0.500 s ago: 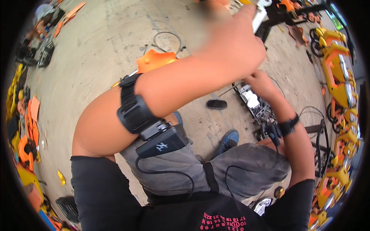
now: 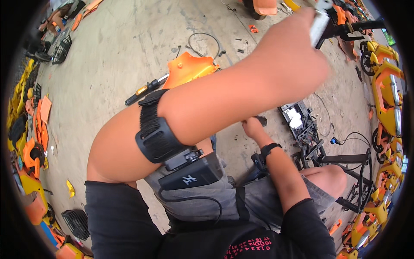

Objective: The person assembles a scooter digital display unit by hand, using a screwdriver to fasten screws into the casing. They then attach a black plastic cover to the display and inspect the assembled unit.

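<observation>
While our left arm crosses the whole view, raised up and to the right, our left hand [image 2: 297,47] sits blurred near the top edge, closed round a pale flat object [image 2: 319,23] whose long axis runs up and slightly right out of the fist; what kind of thing it is we cannot tell. Our right hand [image 2: 252,127] is lower and nearer the middle, half hidden under the left forearm. Its fingers curl together round something small and dark [image 2: 261,120], though the pinch itself is mostly covered, so we cannot be sure of the grip.

Just to the right of that hand, on the concrete floor [image 2: 129,56], lies an opened black box of electronics [image 2: 297,121] with a white part inside, its long side running away from us and a little leftward. The right hand is clearly the nearer one to it; the left is well above and apart. Cables [image 2: 345,138] trail from the box toward a black frame [image 2: 345,159] by our right knee.

Farther out, behind the left forearm, an orange plastic cover [image 2: 187,69] rests on the floor with a screwdriver [image 2: 144,90] just beside it, pointing at it. Yellow and orange small vehicles [image 2: 388,86] line the right rim.
</observation>
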Motion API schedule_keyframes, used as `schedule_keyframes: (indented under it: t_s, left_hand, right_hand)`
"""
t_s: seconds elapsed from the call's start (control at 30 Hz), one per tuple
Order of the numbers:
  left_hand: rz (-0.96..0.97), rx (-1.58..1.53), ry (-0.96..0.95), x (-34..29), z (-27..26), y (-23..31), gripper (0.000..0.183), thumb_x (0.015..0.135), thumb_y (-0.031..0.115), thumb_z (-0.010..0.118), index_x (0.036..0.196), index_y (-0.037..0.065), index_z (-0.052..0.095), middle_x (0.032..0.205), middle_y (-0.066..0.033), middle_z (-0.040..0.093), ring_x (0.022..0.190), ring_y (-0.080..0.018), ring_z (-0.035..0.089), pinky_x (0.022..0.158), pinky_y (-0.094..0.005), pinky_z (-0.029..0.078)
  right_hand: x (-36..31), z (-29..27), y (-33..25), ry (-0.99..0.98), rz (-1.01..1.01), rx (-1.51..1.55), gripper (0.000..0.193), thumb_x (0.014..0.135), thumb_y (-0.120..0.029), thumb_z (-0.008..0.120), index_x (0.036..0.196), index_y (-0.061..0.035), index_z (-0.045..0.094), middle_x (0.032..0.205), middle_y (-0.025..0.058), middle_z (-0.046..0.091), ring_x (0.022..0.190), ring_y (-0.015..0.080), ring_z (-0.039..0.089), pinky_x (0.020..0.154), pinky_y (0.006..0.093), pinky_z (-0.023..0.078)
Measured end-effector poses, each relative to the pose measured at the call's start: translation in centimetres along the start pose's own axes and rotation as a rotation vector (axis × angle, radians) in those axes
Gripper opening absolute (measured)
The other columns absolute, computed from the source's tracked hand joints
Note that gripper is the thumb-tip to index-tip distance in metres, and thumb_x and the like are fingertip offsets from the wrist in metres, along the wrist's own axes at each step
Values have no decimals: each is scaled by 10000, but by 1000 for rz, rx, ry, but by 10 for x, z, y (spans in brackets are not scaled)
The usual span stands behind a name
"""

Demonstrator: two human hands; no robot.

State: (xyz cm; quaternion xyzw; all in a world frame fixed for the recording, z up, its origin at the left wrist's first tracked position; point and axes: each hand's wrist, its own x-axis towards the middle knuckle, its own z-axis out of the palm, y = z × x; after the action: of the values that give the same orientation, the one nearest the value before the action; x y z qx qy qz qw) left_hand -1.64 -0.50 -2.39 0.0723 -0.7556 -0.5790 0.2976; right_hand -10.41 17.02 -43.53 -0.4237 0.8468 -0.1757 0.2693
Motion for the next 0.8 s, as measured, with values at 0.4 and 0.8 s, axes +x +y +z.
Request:
schedule_keyframes:
  t_s: [0.4, 0.8]
  left_hand:
    - [-263, -332, -124, 0, -20, -3, 386, 976, 152, 621, 1320, 17, 509, 1199, -106, 626, 971, -201, 695, 762, -315, 571]
    - [-562, -739, -44, -5, -13, 22, 382, 1063, 276, 387, 1362, 40, 408, 1289, -199, 583, 1062, -323, 666, 901, -525, 584]
  right_hand:
    - [-36, 7, -56, -340, 293, -339, 400, 943, -445, 626, 1064, -89, 761, 1087, 160, 738, 1026, 341, 701, 849, 456, 558]
    - [-37, 46, -40, -198, 242, -307, 215, 885, -126, 601, 983, -106, 792, 1046, 143, 754, 990, 333, 726, 772, 453, 584]
